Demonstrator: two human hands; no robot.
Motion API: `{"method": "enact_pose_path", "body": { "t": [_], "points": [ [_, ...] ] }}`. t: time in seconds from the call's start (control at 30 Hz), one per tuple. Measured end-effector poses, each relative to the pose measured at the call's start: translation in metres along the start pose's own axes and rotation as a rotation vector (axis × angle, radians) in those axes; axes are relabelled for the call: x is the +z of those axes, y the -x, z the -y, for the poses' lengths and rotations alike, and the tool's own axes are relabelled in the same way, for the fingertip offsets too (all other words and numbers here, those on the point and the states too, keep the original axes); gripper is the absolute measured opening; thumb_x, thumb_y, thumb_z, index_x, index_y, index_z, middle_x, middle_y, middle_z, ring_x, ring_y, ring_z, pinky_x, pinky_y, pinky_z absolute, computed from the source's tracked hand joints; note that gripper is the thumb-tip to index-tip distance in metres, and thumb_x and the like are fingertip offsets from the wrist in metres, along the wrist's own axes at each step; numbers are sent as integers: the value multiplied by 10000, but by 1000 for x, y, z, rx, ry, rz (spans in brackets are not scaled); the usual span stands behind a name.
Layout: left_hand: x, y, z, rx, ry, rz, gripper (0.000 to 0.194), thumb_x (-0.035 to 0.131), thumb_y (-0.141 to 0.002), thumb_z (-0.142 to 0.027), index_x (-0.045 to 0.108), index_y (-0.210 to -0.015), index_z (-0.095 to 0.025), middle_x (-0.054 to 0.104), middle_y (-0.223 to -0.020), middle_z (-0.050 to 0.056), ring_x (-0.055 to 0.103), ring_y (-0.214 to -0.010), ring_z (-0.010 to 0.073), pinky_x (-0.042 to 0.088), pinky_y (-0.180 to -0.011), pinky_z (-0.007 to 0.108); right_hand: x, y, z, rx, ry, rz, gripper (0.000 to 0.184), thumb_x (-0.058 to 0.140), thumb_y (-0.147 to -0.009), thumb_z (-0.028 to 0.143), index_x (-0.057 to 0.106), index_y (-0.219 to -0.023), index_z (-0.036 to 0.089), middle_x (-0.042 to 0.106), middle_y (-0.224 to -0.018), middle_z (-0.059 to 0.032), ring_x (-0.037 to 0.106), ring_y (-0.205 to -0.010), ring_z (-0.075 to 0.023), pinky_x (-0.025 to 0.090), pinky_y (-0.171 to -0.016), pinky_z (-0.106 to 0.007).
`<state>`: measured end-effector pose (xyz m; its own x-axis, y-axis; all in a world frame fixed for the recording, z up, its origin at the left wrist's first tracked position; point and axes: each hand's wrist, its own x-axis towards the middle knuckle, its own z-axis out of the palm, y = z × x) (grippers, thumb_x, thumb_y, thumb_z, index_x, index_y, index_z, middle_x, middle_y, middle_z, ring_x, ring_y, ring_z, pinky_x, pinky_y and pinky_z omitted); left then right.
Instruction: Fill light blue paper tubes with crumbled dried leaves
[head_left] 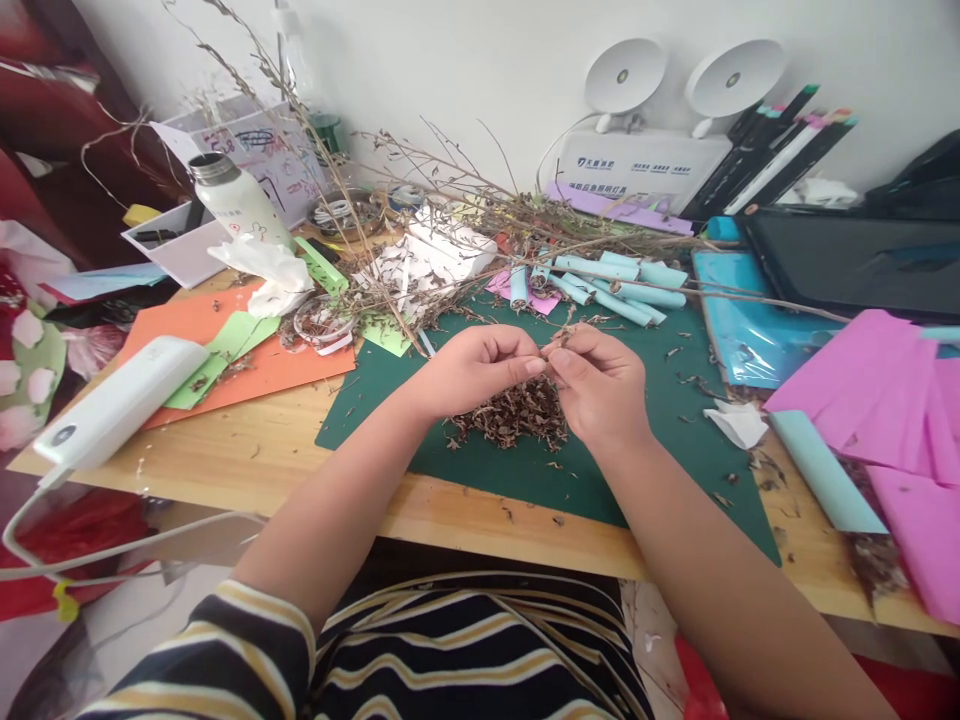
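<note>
My left hand (pixel 484 368) and my right hand (pixel 600 380) meet above the green cutting mat (pixel 667 440), thumbs and forefingers pinched together. Between them is a small dried plant sprig (pixel 564 328), its brown curled tip showing above my right fingers. The rest of it is hidden by the fingertips. Just beneath both hands lies a pile of crumbled dry brown leaves (pixel 517 415). Behind it, rolled light-blue paper tubes (pixel 630 285) are heaped at the mat's far edge. Long dry branches (pixel 465 195) stretch across the back.
A power bank (pixel 120 400) with a white cable rests at left on orange paper (pixel 247 370). A white bottle (pixel 236 200) stands behind. To the right lie pink paper (pixel 847 390), another blue tube (pixel 829 470) and a dark tablet-like device (pixel 862 265). An emergency light (pixel 637 165) stands against the wall.
</note>
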<state>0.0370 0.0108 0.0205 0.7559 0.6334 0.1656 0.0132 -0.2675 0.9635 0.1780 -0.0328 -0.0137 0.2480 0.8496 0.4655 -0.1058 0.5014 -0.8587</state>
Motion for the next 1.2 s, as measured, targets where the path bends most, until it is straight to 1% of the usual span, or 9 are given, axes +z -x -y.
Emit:
{"method": "enact_pose_path", "body": {
  "t": [0.13, 0.27, 0.47, 0.57, 0.63, 0.73, 0.93, 1.1, 1.2],
  "points": [
    [-1, 9, -2, -43, -60, -42, 261, 518, -734, -348, 445, -591, -143, 359, -545, -45, 305, -494, 59, 276, -475, 194, -9, -11, 14, 119, -233, -139, 173, 663, -606, 271, 510, -560, 207, 436, -587, 63, 294, -398, -24, 254, -384, -194],
    [-22, 25, -4, -179, -375, -194, 262, 508, -728, -387, 508, -626, -146, 429, -558, -28, 366, -514, 76, 304, -495, 205, -29, -21, 19, 66, -20, -124, 189, 620, -646, 327, 485, -577, 213, 429, -582, 57, 312, -407, -42, 273, -402, -210],
    [-104, 48, -19, -515, -1035, -627, 359, 529, -675, -496, 459, -565, -161, 407, -507, -28, 361, -493, 91, 261, -482, 221, -27, -16, 14, -188, 976, 397, 264, 556, -735, 301, 530, -505, 174, 506, -581, -15, 482, -583, -123, 358, -538, -260],
    [-137, 59, -25, -735, -1179, -634, 371, 463, -715, -516, 464, -597, -164, 405, -549, -6, 359, -537, 105, 250, -494, 227, -22, -14, 10, -179, 1113, 589, 218, 495, -780, 264, 617, -620, 179, 562, -650, -34, 522, -630, -138, 381, -553, -257],
    [-144, 65, -27, -786, -1263, -577, 410, 357, -763, -548, 516, -706, -175, 440, -632, 20, 374, -599, 132, 255, -514, 240, -22, -14, 9, -193, 1116, 633, 185, 470, -790, 223, 649, -756, 190, 600, -734, -38, 545, -677, -142, 407, -588, -257],
    [-137, 70, -29, -718, -1261, -511, 435, 229, -814, -534, 510, -925, -220, 473, -718, 29, 400, -661, 165, 281, -548, 259, -24, -14, 9, -245, 1115, 651, 236, 436, -799, 192, 636, -924, 201, 615, -756, -36, 551, -693, -148, 425, -593, -262],
    [-106, 63, -24, -558, -1091, -447, 329, 294, -813, -308, 462, -1084, -228, 531, -727, 30, 476, -645, 177, 341, -570, 273, -25, -12, 11, -275, 1143, 572, 319, 390, -807, 183, 562, -1070, 243, 641, -676, -1, 573, -642, -153, 416, -530, -257],
    [-93, 61, -24, -414, -1069, -352, 307, 333, -799, -303, 545, -1007, -228, 561, -733, 33, 499, -659, 175, 350, -582, 258, -26, -13, 13, -244, 1114, 477, 218, 403, -796, 179, 599, -887, 211, 658, -690, -3, 602, -649, -156, 432, -554, -259],
    [-77, 61, -25, -346, -920, -288, 307, 395, -784, -393, 558, -968, -210, 529, -671, 11, 464, -583, 133, 335, -539, 231, -21, -12, 16, -252, 1075, 425, 160, 433, -786, 189, 591, -791, 212, 648, -656, 1, 593, -609, -149, 422, -534, -249]
  ]
}}
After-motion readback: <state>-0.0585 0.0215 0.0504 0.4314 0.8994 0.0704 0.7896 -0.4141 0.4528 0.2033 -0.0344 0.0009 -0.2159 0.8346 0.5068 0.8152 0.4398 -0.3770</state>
